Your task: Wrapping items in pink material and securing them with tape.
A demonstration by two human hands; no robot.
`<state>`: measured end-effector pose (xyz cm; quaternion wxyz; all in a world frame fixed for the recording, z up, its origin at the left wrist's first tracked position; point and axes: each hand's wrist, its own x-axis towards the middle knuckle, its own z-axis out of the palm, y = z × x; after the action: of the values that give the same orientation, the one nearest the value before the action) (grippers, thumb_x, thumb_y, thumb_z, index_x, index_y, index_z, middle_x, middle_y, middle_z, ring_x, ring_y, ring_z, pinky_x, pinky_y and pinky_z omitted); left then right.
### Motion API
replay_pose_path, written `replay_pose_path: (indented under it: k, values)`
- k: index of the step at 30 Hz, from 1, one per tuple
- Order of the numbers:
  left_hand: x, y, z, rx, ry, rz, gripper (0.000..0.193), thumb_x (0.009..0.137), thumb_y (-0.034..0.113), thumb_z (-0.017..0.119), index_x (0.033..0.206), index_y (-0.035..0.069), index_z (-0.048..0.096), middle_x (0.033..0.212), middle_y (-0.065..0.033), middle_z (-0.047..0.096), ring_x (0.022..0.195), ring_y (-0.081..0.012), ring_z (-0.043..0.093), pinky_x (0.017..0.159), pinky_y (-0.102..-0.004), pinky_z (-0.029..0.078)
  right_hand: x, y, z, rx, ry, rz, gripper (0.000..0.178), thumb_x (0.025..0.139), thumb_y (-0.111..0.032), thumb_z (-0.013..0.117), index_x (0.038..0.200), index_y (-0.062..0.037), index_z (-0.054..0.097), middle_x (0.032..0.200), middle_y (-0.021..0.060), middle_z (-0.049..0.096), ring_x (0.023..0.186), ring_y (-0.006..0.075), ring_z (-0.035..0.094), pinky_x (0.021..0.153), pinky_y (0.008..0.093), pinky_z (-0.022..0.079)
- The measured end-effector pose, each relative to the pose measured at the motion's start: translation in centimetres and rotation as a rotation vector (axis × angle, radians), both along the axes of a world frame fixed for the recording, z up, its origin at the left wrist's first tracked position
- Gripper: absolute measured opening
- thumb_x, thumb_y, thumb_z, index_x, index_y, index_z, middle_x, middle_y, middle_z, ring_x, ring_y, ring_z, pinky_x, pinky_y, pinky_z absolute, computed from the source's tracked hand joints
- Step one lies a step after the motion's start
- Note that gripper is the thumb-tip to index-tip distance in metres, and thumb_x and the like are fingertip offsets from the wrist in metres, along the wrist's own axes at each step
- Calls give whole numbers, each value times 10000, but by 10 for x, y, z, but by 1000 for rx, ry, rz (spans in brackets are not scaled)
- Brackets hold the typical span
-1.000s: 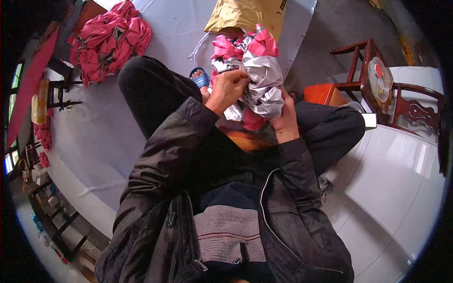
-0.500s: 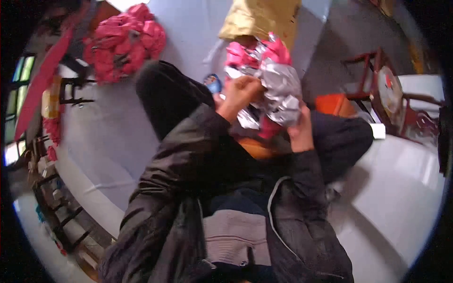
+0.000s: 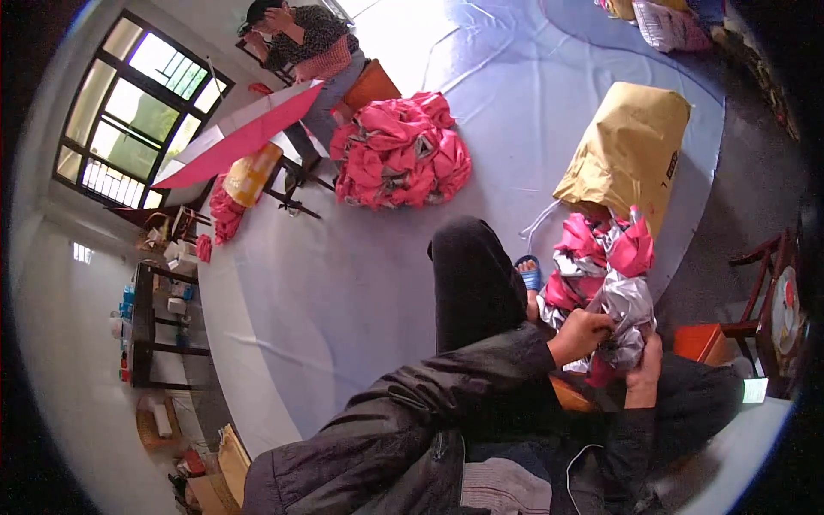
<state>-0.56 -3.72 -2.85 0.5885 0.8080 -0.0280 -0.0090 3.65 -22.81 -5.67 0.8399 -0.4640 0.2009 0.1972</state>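
A crumpled bundle of pink and silver fabric [image 3: 625, 300] lies over my lap, spilling from the mouth of a yellow-brown sack [image 3: 631, 146]. My left hand [image 3: 582, 336] is closed in a pinch on the silver side of the cloth. My right hand [image 3: 645, 367] grips the bundle's lower right edge, with some of its fingers hidden behind the fabric. Beside the bundle, my foot shows in a blue slipper [image 3: 530, 273].
A large pink fabric heap [image 3: 402, 154] lies on the pale floor sheet [image 3: 360, 292]. Behind it a person [image 3: 313, 51] sits near a pink panel [image 3: 240, 137]. At right stand an orange box [image 3: 699, 343] and a dark wooden chair [image 3: 772, 300]; a dark rack [image 3: 159, 326] is at left.
The view has swung left and up, so the bundle and my hands sit farther right, and the seated person and window appear. Both hands stay at the fabric, the left now lower against it.
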Motion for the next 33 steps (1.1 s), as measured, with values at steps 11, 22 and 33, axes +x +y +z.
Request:
replay_pose_path:
  k: [11,22,33]
  values:
    - [0,-6,-6,-20,-235,11,166,749,-30,613,910,8,607,726,-192,567,656,-240,619,617,-355,496,-1,3,-6,-525,-242,141,227,907,-119,595,1074,27,643,937,23,649,822,136,577,756,300,468]
    - [-7,-7,-4,-427,166,24,204,917,140,587,962,-57,617,791,-40,588,761,-110,534,680,-304,462,-7,16,29,-957,-449,238,204,886,-124,591,1001,42,617,881,138,656,827,205,594,770,349,462]
    - [-3,-12,-39,-506,386,16,469,996,448,509,899,12,651,763,4,551,729,-79,491,639,-273,416,-28,50,35,-1414,-776,360,304,883,-169,597,1102,42,586,1081,264,596,925,464,595,789,485,484]
